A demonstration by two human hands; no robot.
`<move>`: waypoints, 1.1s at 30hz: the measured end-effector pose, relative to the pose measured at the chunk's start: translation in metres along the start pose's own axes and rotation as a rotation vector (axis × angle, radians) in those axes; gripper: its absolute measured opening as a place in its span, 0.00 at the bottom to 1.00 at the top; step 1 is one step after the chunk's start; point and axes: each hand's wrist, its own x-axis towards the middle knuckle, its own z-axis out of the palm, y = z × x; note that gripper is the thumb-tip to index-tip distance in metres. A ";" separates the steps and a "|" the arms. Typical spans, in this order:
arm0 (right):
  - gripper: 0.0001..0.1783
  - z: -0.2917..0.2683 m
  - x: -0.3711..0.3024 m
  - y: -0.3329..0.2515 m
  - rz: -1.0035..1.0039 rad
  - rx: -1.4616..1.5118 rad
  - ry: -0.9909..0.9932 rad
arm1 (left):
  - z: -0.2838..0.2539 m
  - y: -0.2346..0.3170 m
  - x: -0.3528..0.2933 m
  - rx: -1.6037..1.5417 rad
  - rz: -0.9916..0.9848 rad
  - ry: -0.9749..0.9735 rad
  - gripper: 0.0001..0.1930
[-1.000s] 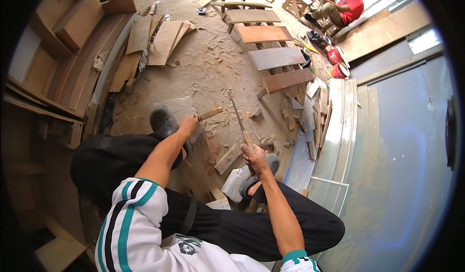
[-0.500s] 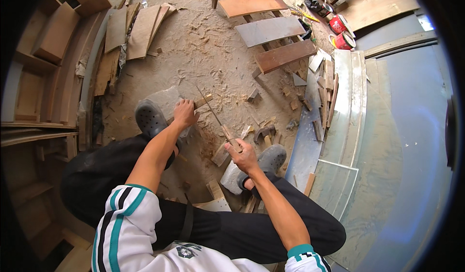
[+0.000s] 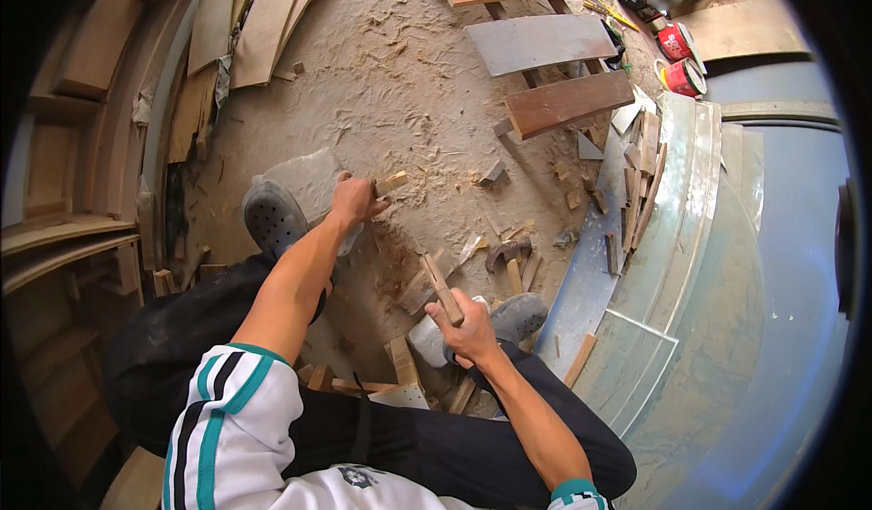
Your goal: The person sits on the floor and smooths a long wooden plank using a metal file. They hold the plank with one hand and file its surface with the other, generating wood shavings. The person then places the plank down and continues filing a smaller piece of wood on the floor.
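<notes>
My left hand (image 3: 356, 199) is closed around a narrow wooden strip (image 3: 392, 182), whose end sticks out past my fingers to the right. Under it lies a pale grey slab (image 3: 304, 174), beside my left clog (image 3: 274, 217). My right hand (image 3: 468, 328) grips the wooden handle of a handsaw (image 3: 440, 289), which points up and to the left, apart from the strip. The saw's thin blade hardly shows now. A hammer (image 3: 507, 254) rests among offcuts just beyond my right hand, near my right clog (image 3: 519, 317).
Sawdust covers the floor (image 3: 363, 83). Long boards (image 3: 568, 103) lie across supports ahead. Sheets of glass (image 3: 654, 301) extend along the right, with wood offcuts (image 3: 643, 178) at their edge. Red cans (image 3: 681, 78) stand at far right. Wooden shelving (image 3: 91, 165) and leaning boards (image 3: 263, 38) line the left.
My right hand has drawn the saw back, and its blade no longer shows over the strip. My left hand keeps its hold on the strip. The whole view has shifted slightly.
</notes>
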 end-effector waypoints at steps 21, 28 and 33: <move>0.18 0.034 0.021 0.027 0.056 0.235 0.040 | 0.007 0.001 0.002 0.015 -0.108 -0.052 0.12; 0.15 0.028 0.016 0.023 -0.027 0.071 0.070 | 0.003 0.003 0.005 0.054 -0.098 -0.094 0.13; 0.14 0.024 0.018 0.029 -0.032 0.108 0.056 | 0.002 0.005 0.007 0.076 -0.094 -0.101 0.13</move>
